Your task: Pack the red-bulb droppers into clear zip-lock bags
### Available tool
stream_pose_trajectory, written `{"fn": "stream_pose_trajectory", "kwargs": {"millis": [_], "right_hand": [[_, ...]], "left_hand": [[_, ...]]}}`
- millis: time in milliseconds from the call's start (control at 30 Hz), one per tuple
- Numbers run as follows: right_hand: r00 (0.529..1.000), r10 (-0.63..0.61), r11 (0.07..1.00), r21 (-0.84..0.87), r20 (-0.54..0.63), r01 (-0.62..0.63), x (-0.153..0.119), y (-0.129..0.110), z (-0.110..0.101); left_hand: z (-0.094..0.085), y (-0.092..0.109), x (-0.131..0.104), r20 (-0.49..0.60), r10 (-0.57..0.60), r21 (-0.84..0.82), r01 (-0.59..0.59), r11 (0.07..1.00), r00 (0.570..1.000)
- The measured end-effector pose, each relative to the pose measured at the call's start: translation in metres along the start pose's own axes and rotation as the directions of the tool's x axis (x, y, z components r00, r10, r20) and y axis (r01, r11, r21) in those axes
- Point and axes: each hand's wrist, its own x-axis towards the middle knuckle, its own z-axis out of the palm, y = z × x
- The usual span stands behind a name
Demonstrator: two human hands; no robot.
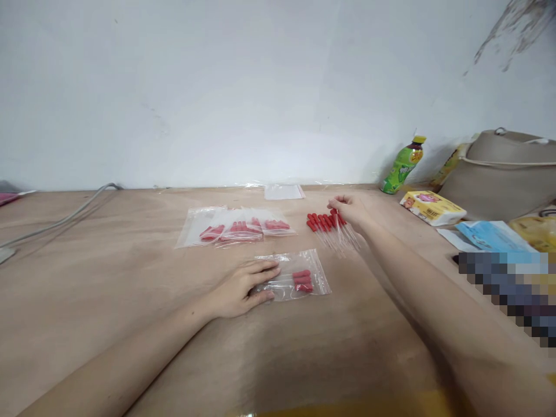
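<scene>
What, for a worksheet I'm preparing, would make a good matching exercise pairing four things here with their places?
Things
1. Left hand
2. Green bottle
3. Right hand
4. Grey cable

Places
A. At the loose red-ended tubes
B. At the picture's far left
C. On the nearest clear bag
D. Near the wall, at the picture's right

Pairs: 1-C, 2-D, 3-A, 4-B
</scene>
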Motion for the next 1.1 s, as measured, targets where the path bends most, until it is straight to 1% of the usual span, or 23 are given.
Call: {"fn": "stream_pose_trajectory", "kwargs": {"millis": [33, 100, 167, 200, 300, 400, 500, 567, 600, 700, 800, 867, 900, 933, 1033, 1100], "right_hand": [[1.000, -0.026, 0.995, 0.091, 0.000, 0.026, -0.006, -0.005, -0.005], [0.994, -0.084, 0.958, 0.270, -0.062, 0.098, -0.022, -0.011, -0.015], [0.987, -0.092, 0.913, 0.385, -0.133, 0.137, -0.039, -0.009, -0.022], [0.987, -0.075, 0.899, 0.419, -0.140, 0.127, -0.048, -0.005, -0.023], [0.998, 0.022, 0.874, 0.486, -0.066, 0.013, -0.072, 0.013, -0.020], [0.990, 0.137, 0.824, 0.556, -0.014, -0.106, -0.087, 0.028, -0.010], [0.981, 0.177, 0.773, 0.606, 0.080, -0.189, -0.097, 0.033, -0.002], [0.965, 0.164, 0.756, 0.603, 0.205, -0.257, -0.103, 0.032, 0.001], [0.948, 0.158, 0.753, 0.588, 0.276, -0.296, -0.106, 0.031, 0.001], [0.879, 0.141, 0.752, 0.528, 0.456, -0.395, -0.112, 0.030, -0.004], [0.805, 0.119, 0.785, 0.442, 0.581, -0.435, -0.114, 0.033, -0.009], [0.773, 0.099, 0.829, 0.377, 0.627, -0.412, -0.114, 0.033, -0.011], [0.770, 0.085, 0.855, 0.351, 0.632, -0.382, -0.113, 0.033, -0.010], [0.778, 0.068, 0.879, 0.331, 0.625, -0.343, -0.113, 0.032, -0.008], [0.831, 0.007, 0.934, 0.294, 0.557, -0.205, -0.115, 0.027, 0.001], [0.862, -0.031, 0.944, 0.298, 0.506, -0.141, -0.118, 0.024, 0.008]], "left_hand": [[0.000, 0.000, 0.000, 0.000, 0.000, 0.002, 0.000, 1.000, 1.000], [0.000, 0.000, 0.000, -0.003, 0.002, 0.010, -0.001, 1.000, 1.000], [0.000, -0.001, 0.000, -0.002, 0.001, 0.020, -0.001, 1.000, 1.000], [0.000, -0.001, 0.000, 0.000, 0.000, 0.024, 0.000, 1.000, 1.000], [0.000, -0.002, 0.000, 0.001, 0.004, 0.029, -0.005, 1.000, 1.000], [0.001, -0.002, 0.000, -0.002, 0.003, 0.032, -0.003, 0.999, 1.000], [0.000, -0.001, 0.000, -0.013, -0.009, 0.023, 0.009, 1.000, 1.000], [0.000, 0.001, 0.000, -0.024, -0.015, 0.013, 0.015, 1.000, 1.000], [-0.001, 0.001, -0.001, -0.028, -0.016, 0.010, 0.017, 1.000, 0.999], [-0.002, 0.003, 0.000, -0.034, -0.018, 0.008, 0.018, 1.000, 0.999], [-0.002, 0.004, 0.000, -0.029, -0.025, 0.009, 0.025, 1.000, 0.999], [-0.003, 0.005, 0.000, -0.022, -0.032, 0.010, 0.032, 0.999, 0.999], [-0.003, 0.005, 0.000, -0.021, -0.032, 0.009, 0.033, 0.999, 0.999], [-0.003, 0.005, 0.000, -0.021, -0.030, 0.008, 0.030, 1.000, 0.999], [-0.003, 0.005, 0.000, -0.018, -0.029, 0.011, 0.029, 1.000, 0.999], [-0.003, 0.005, 0.000, -0.018, -0.031, 0.016, 0.031, 0.999, 0.999]]}}
